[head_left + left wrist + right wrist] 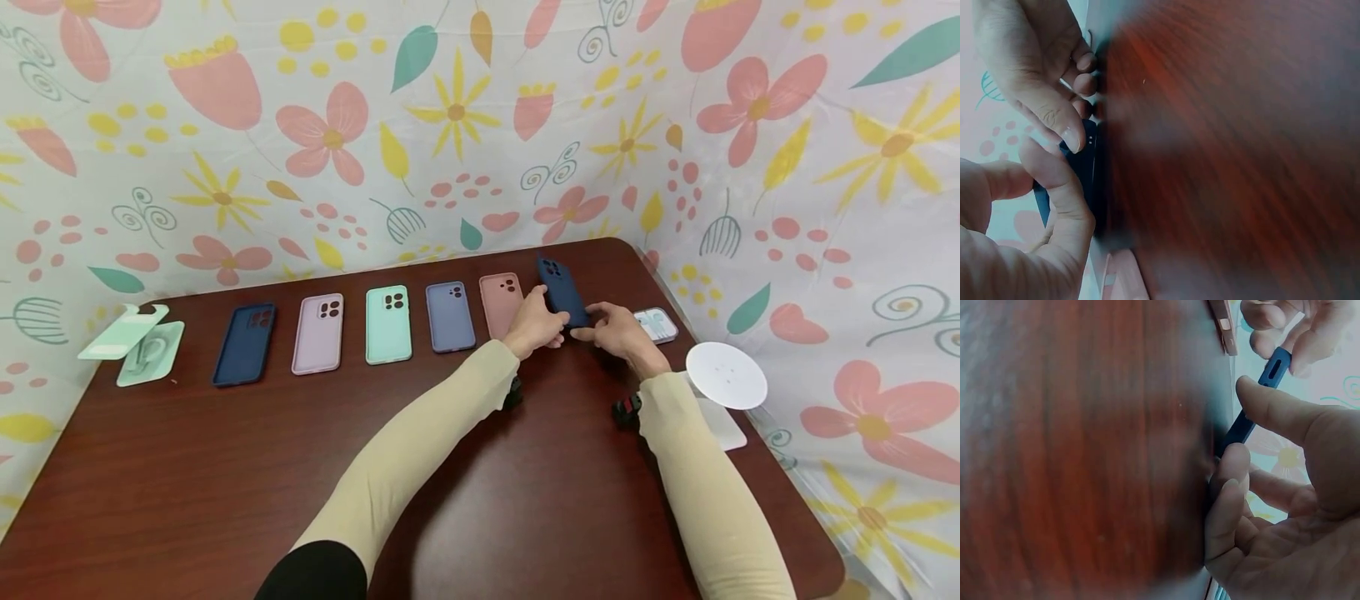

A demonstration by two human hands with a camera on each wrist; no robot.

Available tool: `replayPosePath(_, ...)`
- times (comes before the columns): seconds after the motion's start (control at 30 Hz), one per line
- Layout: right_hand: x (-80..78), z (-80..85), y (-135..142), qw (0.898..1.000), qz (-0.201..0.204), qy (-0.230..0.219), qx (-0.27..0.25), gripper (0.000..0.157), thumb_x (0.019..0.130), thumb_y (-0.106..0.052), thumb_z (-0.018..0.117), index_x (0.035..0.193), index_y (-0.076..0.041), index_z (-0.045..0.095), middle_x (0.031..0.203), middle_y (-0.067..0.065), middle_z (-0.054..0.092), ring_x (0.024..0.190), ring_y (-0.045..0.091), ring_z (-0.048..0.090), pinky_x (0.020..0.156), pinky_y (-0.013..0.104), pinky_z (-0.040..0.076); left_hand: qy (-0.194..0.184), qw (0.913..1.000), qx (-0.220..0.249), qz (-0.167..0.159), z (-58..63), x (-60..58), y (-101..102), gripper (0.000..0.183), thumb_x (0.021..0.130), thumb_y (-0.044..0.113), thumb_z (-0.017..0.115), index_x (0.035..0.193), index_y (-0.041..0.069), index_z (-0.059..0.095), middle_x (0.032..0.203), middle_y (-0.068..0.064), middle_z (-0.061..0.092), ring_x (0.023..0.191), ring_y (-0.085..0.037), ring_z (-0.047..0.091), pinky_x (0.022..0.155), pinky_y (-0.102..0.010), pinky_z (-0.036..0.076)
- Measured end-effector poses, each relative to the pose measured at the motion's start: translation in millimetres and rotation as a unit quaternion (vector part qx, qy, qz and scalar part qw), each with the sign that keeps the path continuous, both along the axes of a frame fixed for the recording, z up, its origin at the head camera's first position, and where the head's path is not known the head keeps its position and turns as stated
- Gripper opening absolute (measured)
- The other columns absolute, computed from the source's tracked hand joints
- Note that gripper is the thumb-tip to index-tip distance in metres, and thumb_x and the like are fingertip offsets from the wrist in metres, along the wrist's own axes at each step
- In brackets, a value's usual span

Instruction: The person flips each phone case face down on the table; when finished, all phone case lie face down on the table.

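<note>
A dark blue phone case (564,292), camera cutouts facing up, lies tilted at the right end of a row of cases. My left hand (534,321) pinches its near left corner. At the near right corner, my right hand (617,333) pinches it between thumb and fingers. The right wrist view shows the case's short edge (1275,365) with a slot, its lower corner close to the tabletop. In the left wrist view the case (1082,159) is partly hidden by both hands. A pink phone case (498,292) lies just left of my left hand.
Leftward along the brown table (480,500) lie blue-grey (451,317), mint (388,329), lilac (317,337) and dark blue (243,343) cases. A mint stand (150,354) is far left. Rightward are a small patterned item (656,325) and a white disc (726,375) over a white base (722,425).
</note>
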State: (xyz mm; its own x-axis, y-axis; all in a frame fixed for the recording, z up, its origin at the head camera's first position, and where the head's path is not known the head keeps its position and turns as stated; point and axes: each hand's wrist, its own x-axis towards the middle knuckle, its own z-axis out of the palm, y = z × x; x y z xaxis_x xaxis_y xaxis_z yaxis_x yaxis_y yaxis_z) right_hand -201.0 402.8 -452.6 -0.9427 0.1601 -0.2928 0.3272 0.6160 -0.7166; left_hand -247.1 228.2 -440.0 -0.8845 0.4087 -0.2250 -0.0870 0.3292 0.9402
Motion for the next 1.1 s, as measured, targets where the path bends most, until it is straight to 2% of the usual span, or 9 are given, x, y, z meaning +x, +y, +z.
replayPosePath(0.13,1.1,-0.8,0.6,1.000,-0.006,0.003,0.005,0.070,0.104,-0.031,0.074,0.160,0.000,0.045,0.076,0.000,0.057,0.069,0.017,0.051,0.069,0.030,0.043,-0.014,0.9997,-0.020,-0.005,-3.5,-1.1,4.7,0.083,0.106,0.008,0.069,0.175,0.010,0.023,0.098,-0.028,0.075,0.046,-0.010,0.058,0.048,-0.022,0.058)
replayPosePath(0.3,0.5,-3.1,2.1,1.000,-0.014,0.012,0.005,0.068,0.103,-0.030,0.076,0.158,0.000,0.047,0.075,0.000,0.057,0.068,0.017,0.053,0.067,0.029,0.044,-0.026,0.9992,-0.030,0.001,-6.8,-0.4,7.5,0.085,0.106,0.006,0.069,0.175,0.011,0.021,0.085,-0.018,0.070,0.045,-0.010,0.058,0.047,-0.022,0.057)
replayPosePath(0.4,-0.5,-4.0,2.5,1.000,-0.017,0.013,0.007,0.068,0.103,-0.029,0.077,0.157,-0.001,0.048,0.075,0.000,0.057,0.068,0.018,0.054,0.067,0.029,0.045,-0.032,0.9991,-0.029,0.001,-7.8,1.3,7.0,0.085,0.106,0.006,0.068,0.175,0.010,0.019,0.083,-0.017,0.069,0.044,-0.011,0.057,0.047,-0.022,0.057)
replayPosePath(0.53,-1.8,-4.7,3.1,1.000,-0.016,0.014,0.010,0.068,0.102,-0.026,0.076,0.158,0.000,0.046,0.076,0.001,0.059,0.069,0.017,0.056,0.067,0.029,0.046,-0.031,0.9989,-0.034,-0.008,-8.9,3.3,6.0,0.086,0.107,0.007,0.067,0.176,0.008,0.016,0.082,-0.016,0.070,0.045,-0.010,0.057,0.047,-0.021,0.056)
replayPosePath(0.83,-2.4,-5.8,4.0,0.999,-0.017,0.020,0.023,0.068,0.102,-0.021,0.077,0.158,0.001,0.046,0.079,0.003,0.061,0.070,0.017,0.058,0.067,0.029,0.047,-0.029,0.9970,-0.067,-0.026,-11.3,1.1,7.2,0.089,0.108,0.014,0.066,0.176,0.006,0.010,0.066,-0.006,0.062,0.045,-0.012,0.056,0.044,-0.022,0.052)
replayPosePath(1.1,-2.5,-9.2,6.3,0.999,-0.023,0.021,0.023,0.069,0.100,-0.019,0.078,0.158,-0.001,0.046,0.077,0.002,0.060,0.067,0.017,0.057,0.064,0.029,0.047,-0.029,0.9959,-0.080,-0.032,-8.0,4.4,8.2,0.088,0.108,0.016,0.065,0.175,0.000,0.009,0.064,-0.003,0.058,0.045,-0.011,0.056,0.044,-0.021,0.052)
